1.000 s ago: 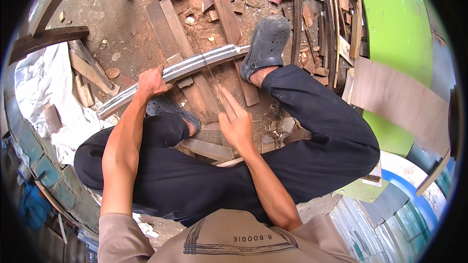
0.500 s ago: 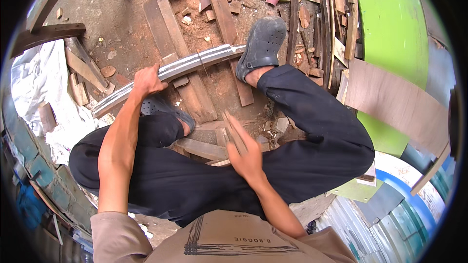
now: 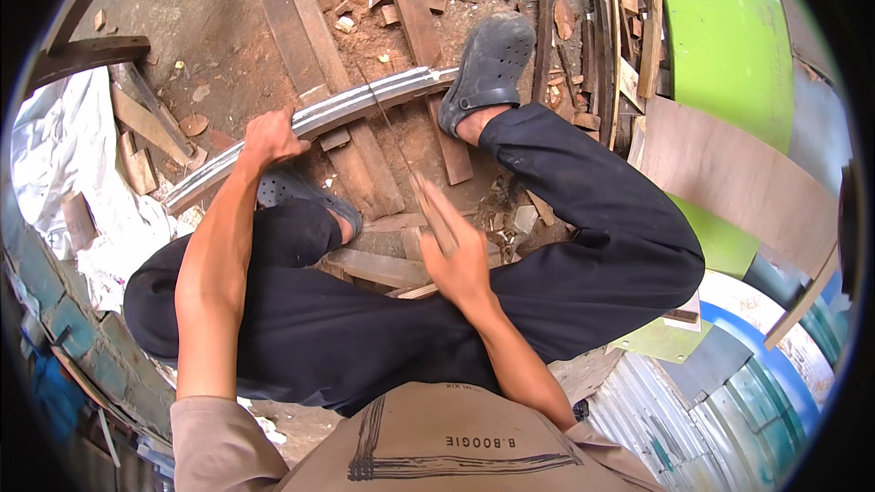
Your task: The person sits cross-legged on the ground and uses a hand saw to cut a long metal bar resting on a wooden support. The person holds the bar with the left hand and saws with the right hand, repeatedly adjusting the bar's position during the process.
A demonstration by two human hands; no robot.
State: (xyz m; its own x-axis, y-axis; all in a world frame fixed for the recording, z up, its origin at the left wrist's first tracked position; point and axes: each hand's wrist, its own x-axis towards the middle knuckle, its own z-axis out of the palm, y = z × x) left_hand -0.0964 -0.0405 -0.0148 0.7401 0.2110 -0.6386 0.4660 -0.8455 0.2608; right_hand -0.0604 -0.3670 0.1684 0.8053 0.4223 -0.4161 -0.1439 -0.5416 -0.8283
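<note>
A long plank [image 3: 324, 116] with white stripes along its top runs slantwise across the wood pieces on the ground. My left hand [image 3: 273, 138] is closed round it, left of the middle. My right hand [image 3: 458, 264] grips the wooden handle of a handsaw [image 3: 390, 126], slightly blurred by motion. Its thin blade, seen nearly edge-on, lies across the plank and sticks out past the far side. My right foot in a grey clog [image 3: 492, 68] presses against the plank's right end. My left clog [image 3: 296, 191] is on the near side, below my left hand.
Two boards [image 3: 301, 46] lie under the plank, and another board [image 3: 415, 9] slants beside them. Stacked wood strips [image 3: 592, 46] line the right, next to a green panel [image 3: 725, 46] and a curved plywood sheet [image 3: 738, 182]. White cloth [image 3: 68, 155] and curved timber [image 3: 91, 59] are at the left.
My right hand has pushed the saw forward, away from me, and more blade shows beyond the plank. My left hand keeps its hold. The whole view has shifted a little.
</note>
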